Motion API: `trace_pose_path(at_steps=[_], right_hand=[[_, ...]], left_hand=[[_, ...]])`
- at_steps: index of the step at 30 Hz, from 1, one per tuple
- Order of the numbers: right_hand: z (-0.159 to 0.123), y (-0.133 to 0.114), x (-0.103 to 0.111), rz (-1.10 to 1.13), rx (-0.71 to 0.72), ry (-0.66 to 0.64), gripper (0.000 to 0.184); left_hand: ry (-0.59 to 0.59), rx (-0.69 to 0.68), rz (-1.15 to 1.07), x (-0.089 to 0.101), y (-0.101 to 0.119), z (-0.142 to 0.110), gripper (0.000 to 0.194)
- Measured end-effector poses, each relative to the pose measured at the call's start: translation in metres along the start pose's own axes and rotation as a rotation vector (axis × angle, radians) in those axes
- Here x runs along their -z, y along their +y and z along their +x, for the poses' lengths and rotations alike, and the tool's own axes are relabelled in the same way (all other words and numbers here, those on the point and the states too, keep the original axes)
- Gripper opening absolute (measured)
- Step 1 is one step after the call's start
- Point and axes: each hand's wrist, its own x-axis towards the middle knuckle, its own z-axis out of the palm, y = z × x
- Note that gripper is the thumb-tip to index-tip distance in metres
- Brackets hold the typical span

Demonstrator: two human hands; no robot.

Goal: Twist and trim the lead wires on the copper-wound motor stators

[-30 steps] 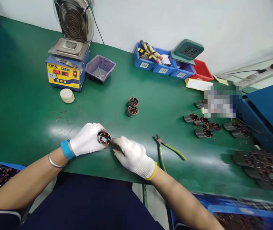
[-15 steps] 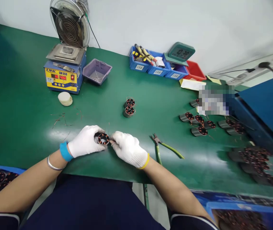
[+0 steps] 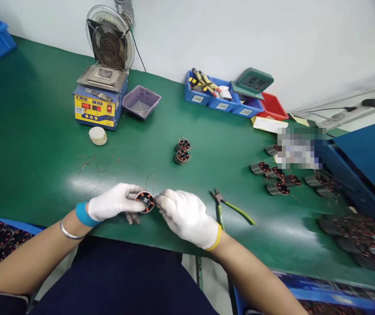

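Observation:
My left hand (image 3: 113, 203), in a white glove with a blue cuff, grips a ring-shaped motor stator (image 3: 150, 202) with copper windings on a dark core. Its open end faces up, and a thin copper wire (image 3: 153, 178) loops up behind it. My right hand (image 3: 189, 216), gloved in white with a yellow cuff, is closed at the stator's right edge. What its fingertips pinch is too small and covered to tell. Green-handled cutters (image 3: 219, 199) lie on the table to the right of that hand. Two more stators (image 3: 181, 156) stand together farther back.
A yellow and blue solder pot (image 3: 95, 111) stands back left beside a purple tray (image 3: 141, 100). Wire scraps (image 3: 89, 164) lie before a round white pad (image 3: 98, 136). Blue tool bins (image 3: 222, 98) line the wall. Several stators (image 3: 277, 188) stand right, near a blue box (image 3: 368, 162).
The stator is tilted differently, and the wire loop behind it now shows clearly. My left fingers have shifted on it, with the thumb across its near side. The camera view has moved slightly.

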Motion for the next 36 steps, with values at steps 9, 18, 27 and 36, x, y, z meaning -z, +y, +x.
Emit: trace_pose_path(at_steps=[9, 18, 27, 36], right_hand=[[0.003, -0.006, 0.011, 0.367, -0.362, -0.07, 0.015], [0.009, -0.012, 0.022, 1.048, -0.552, -0.219, 0.011], [0.01, -0.013, 0.028, 0.548, -0.604, -0.107, 0.016], [0.015, -0.017, 0.028, 0.698, -0.496, -0.207, 0.014]], left_hand=[[0.194, -0.392, 0.288, -0.014, -0.006, -0.014, 0.046], [0.273, -0.633, 0.619, -0.011, -0.011, -0.024, 0.027], [-0.093, -0.106, -0.234, -0.008, -0.012, -0.01, 0.054], [0.654, -1.001, 0.486, -0.022, -0.021, -0.02, 0.02]])
